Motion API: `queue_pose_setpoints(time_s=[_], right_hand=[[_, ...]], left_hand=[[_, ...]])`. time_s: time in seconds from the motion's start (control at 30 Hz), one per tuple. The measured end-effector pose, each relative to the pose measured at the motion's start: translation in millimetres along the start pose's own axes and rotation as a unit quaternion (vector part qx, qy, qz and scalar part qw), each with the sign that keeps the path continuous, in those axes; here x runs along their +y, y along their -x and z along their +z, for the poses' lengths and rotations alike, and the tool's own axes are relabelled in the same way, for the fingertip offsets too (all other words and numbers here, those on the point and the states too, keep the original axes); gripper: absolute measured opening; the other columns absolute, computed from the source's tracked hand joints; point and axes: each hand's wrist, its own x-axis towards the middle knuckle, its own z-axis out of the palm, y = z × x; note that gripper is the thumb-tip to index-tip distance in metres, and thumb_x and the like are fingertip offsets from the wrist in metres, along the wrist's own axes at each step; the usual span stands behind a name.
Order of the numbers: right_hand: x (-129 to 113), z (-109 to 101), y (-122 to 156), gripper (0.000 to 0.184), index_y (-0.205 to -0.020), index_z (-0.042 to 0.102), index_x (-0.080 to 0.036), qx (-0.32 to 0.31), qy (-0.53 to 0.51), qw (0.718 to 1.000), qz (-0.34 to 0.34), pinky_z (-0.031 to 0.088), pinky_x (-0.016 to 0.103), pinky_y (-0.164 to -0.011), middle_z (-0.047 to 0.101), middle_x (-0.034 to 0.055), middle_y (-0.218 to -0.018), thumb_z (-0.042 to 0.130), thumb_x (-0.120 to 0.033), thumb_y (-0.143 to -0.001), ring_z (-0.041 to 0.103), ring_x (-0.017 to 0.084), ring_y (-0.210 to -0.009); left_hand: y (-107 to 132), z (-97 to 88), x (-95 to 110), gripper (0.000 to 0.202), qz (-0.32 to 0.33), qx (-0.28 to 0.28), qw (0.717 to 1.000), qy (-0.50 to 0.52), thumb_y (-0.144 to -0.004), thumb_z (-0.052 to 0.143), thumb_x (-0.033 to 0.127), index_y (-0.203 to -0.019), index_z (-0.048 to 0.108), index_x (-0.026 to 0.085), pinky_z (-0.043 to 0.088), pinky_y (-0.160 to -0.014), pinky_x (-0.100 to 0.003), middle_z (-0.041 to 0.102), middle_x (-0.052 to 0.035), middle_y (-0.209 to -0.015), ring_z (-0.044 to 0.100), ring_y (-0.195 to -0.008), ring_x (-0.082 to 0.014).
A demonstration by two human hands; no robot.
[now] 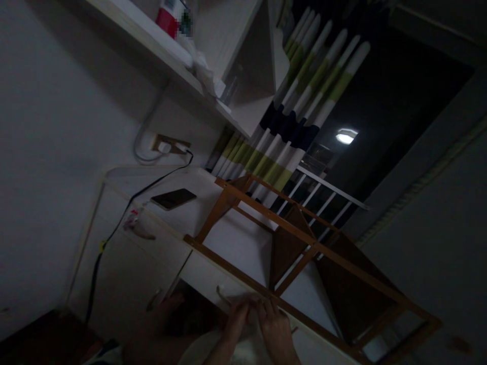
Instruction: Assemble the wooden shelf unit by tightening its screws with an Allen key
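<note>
My left hand [238,315] and my right hand [273,319] meet at the bottom middle of the dim head view, fingers bent and pressed close together. Whatever they pinch between them is too dark and small to make out. Right beside the fingertips runs the lower rail of a brown wooden shelf rack [266,210], which lies on its side across a white desk [232,248]. Under the hands is the desk's front with a drawer handle [221,294]. Pale clothing and bare legs show below.
A smartphone [174,198] lies on the desk at left. A black cable [152,182] runs from the wall socket [171,144] down past the desk edge. Overhead juts a white wall shelf [228,109]. Behind the rack hang a striped curtain [281,137] and a white railing [331,187].
</note>
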Motion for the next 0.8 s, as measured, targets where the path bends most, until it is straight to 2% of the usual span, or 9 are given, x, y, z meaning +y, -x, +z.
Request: queue_pose_setpoints(time_s=[0.1,0.17,0.23,0.3,0.43,0.53,0.63,0.7,0.8], right_hand=[[1.5,0.7,-8.5,0.028,-0.083,0.05,-0.017,-0.006,-0.019,0.998,0.058,0.04,0.022,-0.045,0.061,0.005,-0.073,0.039,0.004,-0.07,0.06,0.016,-0.06],[4.2,-0.6,-13.4,0.02,-0.083,0.051,-0.018,-0.027,-0.051,0.992,0.112,0.037,0.02,-0.043,0.061,0.0022,-0.066,0.039,-0.003,-0.077,0.059,0.014,-0.051],[8.5,-4.4,-17.1,0.014,-0.084,0.05,-0.018,-0.052,-0.11,0.976,0.18,0.034,0.02,-0.041,0.06,0.0001,-0.059,0.037,-0.014,-0.083,0.057,0.013,-0.045],[14.1,-9.6,-18.9,0.017,-0.082,0.05,-0.019,-0.064,-0.192,0.948,0.247,0.035,0.021,-0.042,0.06,0.0,-0.056,0.035,-0.026,-0.086,0.059,0.014,-0.047],[25.7,-15.1,-14.1,0.026,-0.077,0.047,-0.02,-0.056,-0.39,0.851,0.347,0.039,0.022,-0.046,0.059,-0.0002,-0.054,0.037,-0.043,-0.083,0.057,0.014,-0.047],[29.3,-10.7,-6.4,0.035,-0.076,0.045,-0.019,-0.038,-0.524,0.745,0.412,0.04,0.022,-0.044,0.059,0.0,-0.051,0.045,-0.054,-0.074,0.055,0.014,-0.045],[29.1,-4.2,0.3,0.045,-0.074,0.044,-0.018,-0.007,-0.599,0.638,0.484,0.042,0.022,-0.043,0.06,0.0017,-0.054,0.055,-0.06,-0.062,0.056,0.015,-0.047],[29.9,-1.8,4.5,0.047,-0.071,0.045,-0.017,-0.001,-0.612,0.601,0.514,0.043,0.022,-0.044,0.061,0.0024,-0.055,0.06,-0.059,-0.057,0.057,0.015,-0.049],[34.6,-0.4,12.8,0.047,-0.067,0.047,-0.016,-0.008,-0.627,0.58,0.52,0.042,0.021,-0.045,0.058,0.001,-0.053,0.065,-0.057,-0.053,0.056,0.013,-0.049]], left_hand=[[7.4,-5.1,3.7,0.028,0.047,0.029,0.998,-0.007,-0.056,0.056,0.045,-0.055,0.058,0.017,0.04,-0.06,-0.026,0.056,-0.0004,-0.057,0.051,-0.062,-0.0164],[12.0,-7.3,6.2,0.03,0.089,0.047,0.994,-0.034,-0.058,0.054,0.047,-0.055,0.057,0.017,0.04,-0.064,-0.027,0.057,-0.0017,-0.059,0.052,-0.066,-0.0182],[15.6,-7.6,7.6,0.029,0.129,0.057,0.988,-0.065,-0.062,0.053,0.045,-0.055,0.056,0.017,0.039,-0.065,-0.027,0.056,-0.0018,-0.058,0.052,-0.066,-0.0185],[18.8,-6.4,8.1,0.025,0.155,0.048,0.983,-0.087,-0.066,0.051,0.041,-0.056,0.056,0.018,0.038,-0.064,-0.025,0.056,-0.0016,-0.059,0.052,-0.065,-0.0179],[27.1,-1.6,10.1,0.02,0.188,-0.001,0.974,-0.128,-0.07,0.05,0.033,-0.06,0.058,0.018,0.036,-0.062,-0.023,0.057,-0.002,-0.062,0.051,-0.065,-0.0166],[33.8,1.8,13.1,0.018,0.212,-0.039,0.963,-0.158,-0.073,0.048,0.029,-0.063,0.058,0.018,0.034,-0.059,-0.022,0.056,-0.0018,-0.062,0.049,-0.062,-0.0151],[37.3,3.4,14.4,0.016,0.224,-0.056,0.956,-0.182,-0.075,0.046,0.026,-0.069,0.058,0.018,0.033,-0.056,-0.021,0.054,-0.001,-0.062,0.047,-0.06,-0.0137],[37.1,3.3,13.2,0.015,0.221,-0.053,0.956,-0.188,-0.075,0.046,0.025,-0.072,0.059,0.018,0.033,-0.057,-0.021,0.053,-0.0006,-0.061,0.046,-0.059,-0.0133],[33.7,2.0,8.6,0.014,0.213,-0.043,0.96,-0.174,-0.074,0.048,0.025,-0.072,0.06,0.018,0.033,-0.057,-0.021,0.053,-0.0012,-0.062,0.047,-0.06,-0.0138]])
